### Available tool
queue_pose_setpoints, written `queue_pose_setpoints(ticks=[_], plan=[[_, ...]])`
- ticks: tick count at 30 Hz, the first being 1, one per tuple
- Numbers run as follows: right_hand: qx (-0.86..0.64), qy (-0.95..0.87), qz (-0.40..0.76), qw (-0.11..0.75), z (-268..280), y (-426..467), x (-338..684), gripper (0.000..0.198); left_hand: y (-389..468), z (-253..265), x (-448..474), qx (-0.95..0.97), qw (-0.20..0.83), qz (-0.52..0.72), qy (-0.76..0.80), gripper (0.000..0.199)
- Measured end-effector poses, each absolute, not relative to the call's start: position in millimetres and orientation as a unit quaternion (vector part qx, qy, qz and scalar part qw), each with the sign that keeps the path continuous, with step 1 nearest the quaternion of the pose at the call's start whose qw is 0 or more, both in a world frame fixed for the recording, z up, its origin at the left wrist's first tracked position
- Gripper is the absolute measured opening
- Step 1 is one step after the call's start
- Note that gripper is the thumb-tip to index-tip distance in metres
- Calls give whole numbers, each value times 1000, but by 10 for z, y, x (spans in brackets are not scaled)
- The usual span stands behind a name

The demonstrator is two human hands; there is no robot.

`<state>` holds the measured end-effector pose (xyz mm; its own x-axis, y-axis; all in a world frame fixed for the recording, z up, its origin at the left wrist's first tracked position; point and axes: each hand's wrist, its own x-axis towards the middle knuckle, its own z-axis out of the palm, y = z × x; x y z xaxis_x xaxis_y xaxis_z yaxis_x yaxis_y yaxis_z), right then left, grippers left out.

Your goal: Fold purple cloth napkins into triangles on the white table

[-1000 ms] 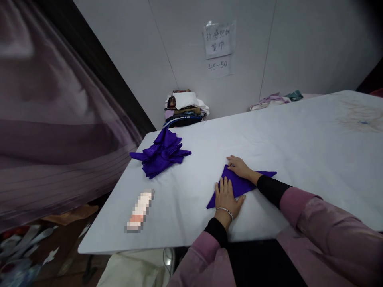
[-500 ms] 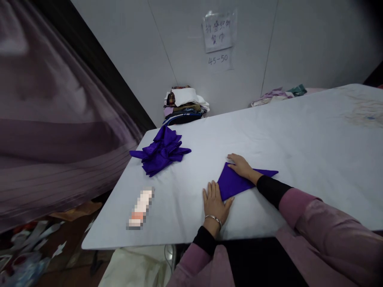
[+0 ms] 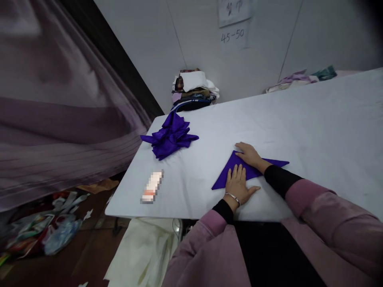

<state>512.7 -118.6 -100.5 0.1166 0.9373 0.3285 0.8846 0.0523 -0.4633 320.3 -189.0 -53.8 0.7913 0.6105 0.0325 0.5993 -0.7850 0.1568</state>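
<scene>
A purple cloth napkin (image 3: 227,173) lies flat on the white table (image 3: 299,127) as a folded triangle near the front edge. My left hand (image 3: 237,185) presses flat on its near edge, fingers spread. My right hand (image 3: 249,154) rests palm down on the triangle's far tip, and my forearm covers part of the right corner. A bunched pile of purple napkins (image 3: 171,135) sits at the table's far left corner, apart from both hands.
A pixelated small object (image 3: 152,186) lies near the left front edge. Stacked folded cloths (image 3: 194,88) stand against the wall behind the table; more fabric (image 3: 301,75) lies at the back right. A curtain (image 3: 60,119) hangs left, litter (image 3: 56,231) on the floor.
My left hand slid off the napkin to its left corner, then returned onto the near edge. The right hand stayed on the far tip. The view shifted down and left.
</scene>
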Motion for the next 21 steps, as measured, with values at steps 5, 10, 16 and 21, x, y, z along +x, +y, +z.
queue_pose_setpoints(ticks=[5, 10, 16, 21], plan=[[-685, -668, 40, 288, -994, -1178, 5125, 43, -1903, -560, 2823, 931, 74, 49, 353, 82], [-681, -670, 42, 294, -976, -1176, 5107, 41, -1940, -556, 2369, 907, 74, 46, 413, 77], [-694, -662, 51, 278, -946, -1171, 5075, 41, -1882, -598, 1986, 868, 80, 101, 480, 57], [-690, -665, 56, 281, -901, -1176, 5049, 34, -1744, -731, 1933, 838, 109, 254, 471, 32]])
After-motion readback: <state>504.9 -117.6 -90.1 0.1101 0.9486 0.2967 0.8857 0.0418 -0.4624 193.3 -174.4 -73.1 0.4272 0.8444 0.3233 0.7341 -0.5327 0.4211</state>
